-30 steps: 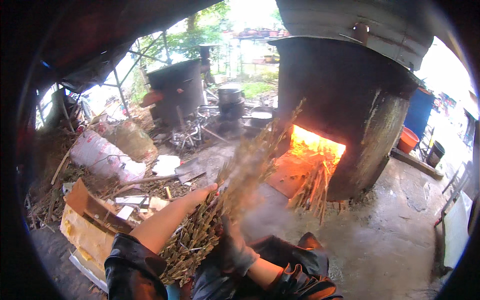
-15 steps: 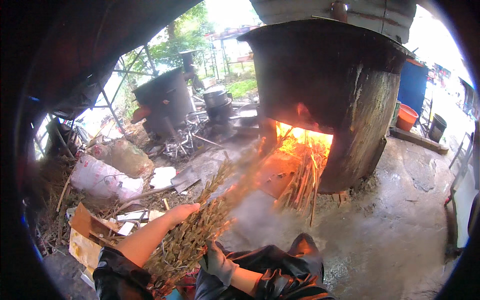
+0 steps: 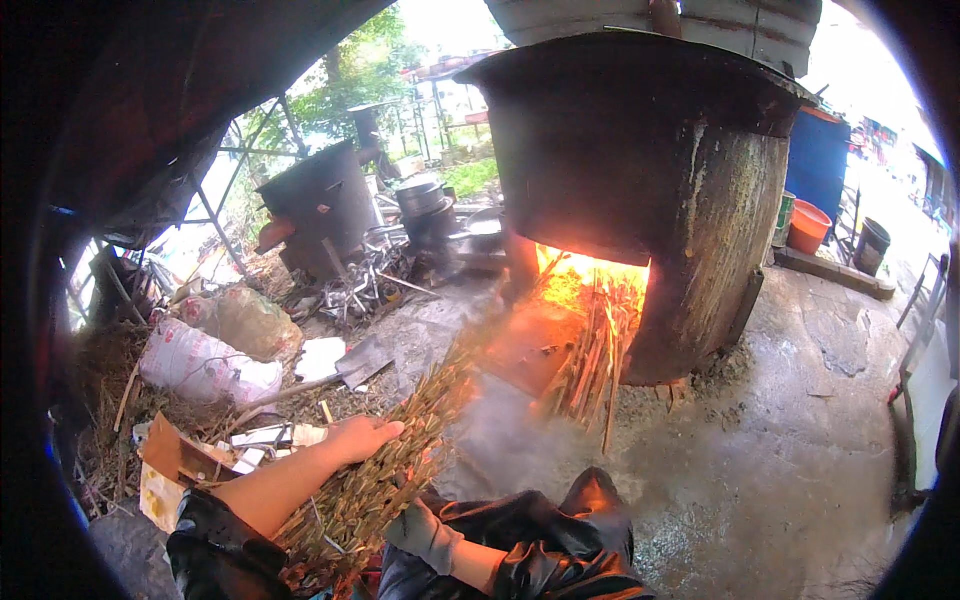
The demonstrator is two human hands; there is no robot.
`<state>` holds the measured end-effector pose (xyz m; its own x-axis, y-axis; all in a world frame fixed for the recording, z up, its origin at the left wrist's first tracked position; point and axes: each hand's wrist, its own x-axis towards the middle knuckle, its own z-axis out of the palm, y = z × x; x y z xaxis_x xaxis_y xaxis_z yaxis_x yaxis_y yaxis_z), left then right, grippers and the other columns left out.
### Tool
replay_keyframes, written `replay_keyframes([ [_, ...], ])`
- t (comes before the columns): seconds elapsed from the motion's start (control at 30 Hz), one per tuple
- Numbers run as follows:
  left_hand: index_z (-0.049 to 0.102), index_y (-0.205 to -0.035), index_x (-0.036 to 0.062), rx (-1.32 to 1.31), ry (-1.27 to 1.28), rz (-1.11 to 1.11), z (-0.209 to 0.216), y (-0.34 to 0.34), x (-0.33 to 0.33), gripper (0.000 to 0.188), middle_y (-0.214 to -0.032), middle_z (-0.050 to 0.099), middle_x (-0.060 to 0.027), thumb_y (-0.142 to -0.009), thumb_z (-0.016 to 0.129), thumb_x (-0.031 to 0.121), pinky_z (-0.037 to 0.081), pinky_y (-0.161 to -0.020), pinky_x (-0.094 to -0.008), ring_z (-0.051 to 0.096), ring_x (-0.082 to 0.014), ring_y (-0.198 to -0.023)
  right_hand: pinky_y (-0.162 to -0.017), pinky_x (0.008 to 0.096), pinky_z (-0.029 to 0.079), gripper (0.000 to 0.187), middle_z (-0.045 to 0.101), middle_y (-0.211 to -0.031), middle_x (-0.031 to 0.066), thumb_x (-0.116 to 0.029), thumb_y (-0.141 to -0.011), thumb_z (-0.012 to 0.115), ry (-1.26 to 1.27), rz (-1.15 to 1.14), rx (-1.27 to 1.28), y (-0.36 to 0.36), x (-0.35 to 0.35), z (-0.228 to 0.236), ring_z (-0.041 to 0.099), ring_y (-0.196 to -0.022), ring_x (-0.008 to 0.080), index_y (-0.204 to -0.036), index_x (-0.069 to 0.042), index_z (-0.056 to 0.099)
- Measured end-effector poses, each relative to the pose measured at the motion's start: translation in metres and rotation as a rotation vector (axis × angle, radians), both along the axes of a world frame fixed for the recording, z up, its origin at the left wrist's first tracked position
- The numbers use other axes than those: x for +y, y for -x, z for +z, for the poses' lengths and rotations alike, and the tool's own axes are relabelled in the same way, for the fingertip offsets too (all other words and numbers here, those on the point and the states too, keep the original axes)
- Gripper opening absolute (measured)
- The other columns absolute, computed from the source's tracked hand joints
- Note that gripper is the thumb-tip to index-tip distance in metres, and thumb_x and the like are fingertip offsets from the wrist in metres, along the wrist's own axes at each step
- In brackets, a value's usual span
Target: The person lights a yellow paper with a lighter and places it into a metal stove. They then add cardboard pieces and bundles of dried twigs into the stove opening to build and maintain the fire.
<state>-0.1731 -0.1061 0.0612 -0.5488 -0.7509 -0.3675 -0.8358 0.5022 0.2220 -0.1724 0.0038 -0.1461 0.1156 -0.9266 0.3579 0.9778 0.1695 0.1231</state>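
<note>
A long bundle of dry brown stalks (image 3: 420, 415) slants across my lap toward the stove, its far end blurred in front of the fire. My left hand (image 3: 366, 438), bare, grips the bundle from its left side. Lower down, my right hand (image 3: 425, 535), in a grey glove, holds the bundle's right side, its fingertips hidden by stalks. Ahead stands a big soot-black drum-shaped stove (image 3: 640, 170). Bright flames (image 3: 570, 280) fill its square mouth, and a stack of burning sticks (image 3: 595, 360) juts from it down to the ground.
At left lie a white sack (image 3: 205, 362), a torn cardboard box (image 3: 172, 470), scraps and a flat shovel blade (image 3: 364, 362). Behind stand a smaller dark drum (image 3: 325, 205) and stacked metal pots (image 3: 424, 205). An orange bucket (image 3: 808, 227) and blue barrel (image 3: 818, 155) are right of the stove.
The stalk bundle has drawn back a little from the stove mouth, toward me and down. Both hands keep their hold and shift slightly with it. The view has turned slightly.
</note>
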Motion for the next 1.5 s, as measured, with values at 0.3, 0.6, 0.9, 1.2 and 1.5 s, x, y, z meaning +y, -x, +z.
replay_keyframes([
  [0.3,0.069,-0.116,0.0221,-0.071,0.036,0.001,0.015,-0.002,0.023,0.063,-0.115,0.067,-0.013,-0.088,0.038,0.069,0.027,-0.103,-0.0601,0.059,-0.035,-0.113,-0.108,0.0436,0.037,0.049,0.051,-0.138,0.0102,-0.038,-0.1,0.044,0.117,-0.354,0.435,-0.017,0.005,0.009,0.049,-0.124,0.0267,-0.138,-0.006,0.045],
  [0.6,0.069,-0.116,0.0187,-0.213,0.383,-0.149,0.041,0.126,0.03,0.07,-0.111,0.067,-0.0135,-0.087,0.036,0.073,0.027,-0.105,-0.0597,0.061,-0.0336,-0.11,-0.103,0.0456,0.041,0.048,0.052,-0.134,0.0083,-0.041,-0.101,0.037,0.068,-0.1,-0.111,0.089,-0.043,0.025,0.05,-0.121,0.0284,-0.135,-0.009,0.048],
  [0.9,0.065,-0.123,0.0135,-0.006,0.447,-0.221,-0.006,0.232,0.049,0.079,-0.133,0.055,-0.0164,-0.084,0.036,0.076,0.023,-0.109,-0.0563,0.047,-0.0333,-0.129,-0.102,0.0477,0.042,0.052,0.052,-0.134,0.0088,-0.047,-0.099,0.033,-0.179,-0.38,0.219,0.218,-0.034,0.031,0.05,-0.121,0.0294,-0.133,-0.011,0.049],
  [1.2,0.063,-0.123,0.0113,0.47,0.272,-0.212,-0.044,0.285,0.046,0.071,-0.128,0.058,-0.0181,-0.088,0.042,0.069,0.031,-0.107,-0.0477,0.049,-0.0342,-0.126,-0.102,0.0501,0.04,0.058,0.05,-0.136,0.009,-0.052,-0.095,0.035,-0.547,-0.528,0.5,0.283,-0.012,-0.006,0.048,-0.123,0.0303,-0.135,-0.012,0.047],
  [1.5,0.069,-0.106,0.0023,0.162,0.056,-0.112,-0.045,0.223,-0.086,0.076,-0.101,0.069,-0.0183,-0.083,0.05,0.072,0.05,-0.084,-0.0427,0.066,-0.034,-0.097,-0.103,0.0525,0.038,0.065,0.048,-0.138,0.0092,-0.058,-0.091,0.037,-0.626,-0.526,0.566,0.279,-0.001,-0.027,0.046,-0.125,0.0312,-0.137,-0.014,0.045],
])
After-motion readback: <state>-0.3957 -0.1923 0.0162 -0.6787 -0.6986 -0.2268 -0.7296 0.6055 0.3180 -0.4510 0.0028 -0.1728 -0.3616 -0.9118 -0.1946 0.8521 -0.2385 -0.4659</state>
